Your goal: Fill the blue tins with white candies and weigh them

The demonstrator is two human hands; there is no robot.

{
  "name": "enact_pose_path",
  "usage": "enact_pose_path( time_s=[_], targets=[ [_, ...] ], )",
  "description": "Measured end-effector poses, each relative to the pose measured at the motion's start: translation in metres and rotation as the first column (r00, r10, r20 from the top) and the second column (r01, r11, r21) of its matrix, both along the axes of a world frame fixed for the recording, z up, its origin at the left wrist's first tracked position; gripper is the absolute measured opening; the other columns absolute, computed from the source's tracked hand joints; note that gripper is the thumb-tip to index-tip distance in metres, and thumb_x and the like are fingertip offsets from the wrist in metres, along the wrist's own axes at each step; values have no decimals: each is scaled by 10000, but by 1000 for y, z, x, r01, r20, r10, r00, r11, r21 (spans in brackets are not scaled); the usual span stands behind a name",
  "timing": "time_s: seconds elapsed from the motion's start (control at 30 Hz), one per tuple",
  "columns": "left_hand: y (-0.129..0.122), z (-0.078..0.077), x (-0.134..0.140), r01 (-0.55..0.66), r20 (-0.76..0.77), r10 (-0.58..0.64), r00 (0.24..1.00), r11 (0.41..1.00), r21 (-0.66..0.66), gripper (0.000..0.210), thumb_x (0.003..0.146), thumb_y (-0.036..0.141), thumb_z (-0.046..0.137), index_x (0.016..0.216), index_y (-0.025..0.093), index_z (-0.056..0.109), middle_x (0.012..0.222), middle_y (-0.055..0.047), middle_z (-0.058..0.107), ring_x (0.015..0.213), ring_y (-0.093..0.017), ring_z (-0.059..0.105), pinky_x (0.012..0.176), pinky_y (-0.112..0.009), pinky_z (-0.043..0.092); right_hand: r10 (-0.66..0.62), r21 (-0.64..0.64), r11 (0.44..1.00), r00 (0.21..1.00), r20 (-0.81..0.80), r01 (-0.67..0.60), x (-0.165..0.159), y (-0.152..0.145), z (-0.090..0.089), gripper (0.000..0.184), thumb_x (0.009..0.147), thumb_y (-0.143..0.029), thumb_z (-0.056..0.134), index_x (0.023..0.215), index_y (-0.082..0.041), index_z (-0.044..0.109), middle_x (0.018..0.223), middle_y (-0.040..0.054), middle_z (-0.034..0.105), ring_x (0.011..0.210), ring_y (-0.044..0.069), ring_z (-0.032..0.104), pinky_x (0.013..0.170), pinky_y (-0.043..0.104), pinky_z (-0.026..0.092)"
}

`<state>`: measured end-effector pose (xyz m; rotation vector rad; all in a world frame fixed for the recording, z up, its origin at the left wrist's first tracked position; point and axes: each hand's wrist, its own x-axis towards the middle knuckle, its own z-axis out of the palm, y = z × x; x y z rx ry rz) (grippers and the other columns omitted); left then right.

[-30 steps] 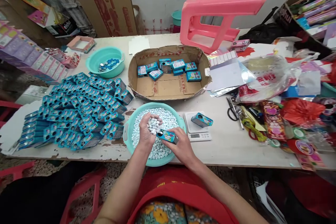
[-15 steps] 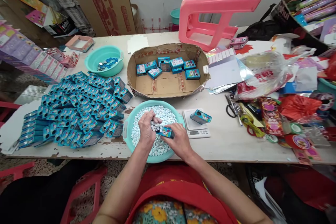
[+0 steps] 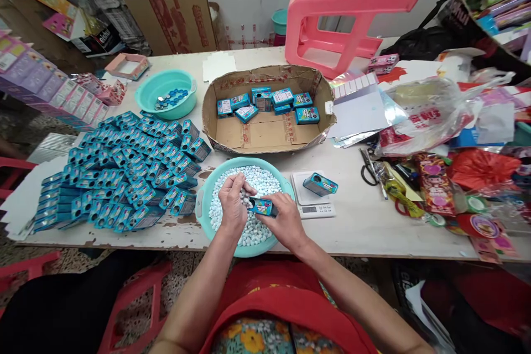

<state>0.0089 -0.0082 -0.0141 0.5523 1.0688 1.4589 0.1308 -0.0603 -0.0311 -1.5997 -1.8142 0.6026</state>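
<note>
Your table (image 3: 357, 235), its white surface chipped, carries a big heap of blue boxes (image 3: 136, 180) on the left, round holes uncovered; these look left to do. The torn-edged cardboard tray (image 3: 265, 139) beyond holds only a few boxes that look done, so you seem early on. Right before you sits the smooth plastic bowl (image 3: 199, 210), well filled. Your right hand (image 3: 286, 221) grips one slim, glossy box (image 3: 264, 207) above it; your left hand (image 3: 232, 202) curls round pale, rounded pellets (image 3: 244, 197) at its opening, whether touching it you can't tell.
</note>
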Motion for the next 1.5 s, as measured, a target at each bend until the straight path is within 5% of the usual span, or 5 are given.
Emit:
enact_pose_path(
  time_s=[0.8, 0.97, 1.17, 1.27, 1.5],
  targets=[
    [28, -35, -15, 35, -220, -24, 975, 998, 46, 224, 821, 406, 532, 772, 188, 526, 544, 44, 454, 464, -95, 433, 488, -224, 383, -17, -47, 999, 958, -288, 4, 12, -4, -7, 329, 682, -218, 765, 983, -243, 635, 951, 29, 626, 927, 220, 561, 823, 350, 446],
    [55, -93, -6, 358, -899, -203, 388, 932, -56, 227, 823, 386, 533, 918, 202, 626, 1043, -74, 604, 1022, -227, 514, 905, -368, 393, -49, -40, 999, 938, -344, 37, 34, -28, 2, 336, 723, -274, 746, 1035, -260, 622, 1010, 40, 614, 975, 218, 567, 863, 355, 451],
    [28, -117, 12, 538, -968, -199, -151, 805, -249, 323, 830, 486, 503, 986, 227, 619, 1050, -94, 566, 1003, -249, 477, 843, -362, 388, -100, 5, 994, 943, -317, 107, 35, -18, -5, 334, 725, -293, 740, 1035, -253, 622, 1001, 39, 613, 965, 217, 576, 860, 358, 460],
    [16, -119, -5, 481, -969, -247, 1, 850, -216, 240, 836, 416, 498, 843, 204, 610, 910, -70, 590, 867, -207, 516, 763, -306, 397, -113, 11, 993, 953, -280, 121, 37, -12, -9, 322, 723, -282, 738, 1023, -248, 626, 981, 37, 618, 953, 218, 580, 845, 359, 464],
    [9, -76, -27, 125, -442, -186, 878, 979, -163, 257, 775, 420, 551, 682, 189, 488, 582, 38, 468, 486, -98, 435, 475, -217, 346, -58, 4, 998, 977, -208, 60, 26, -10, -19, 323, 715, -231, 738, 1015, -238, 619, 969, 39, 627, 938, 222, 575, 831, 356, 459]
  ],
)
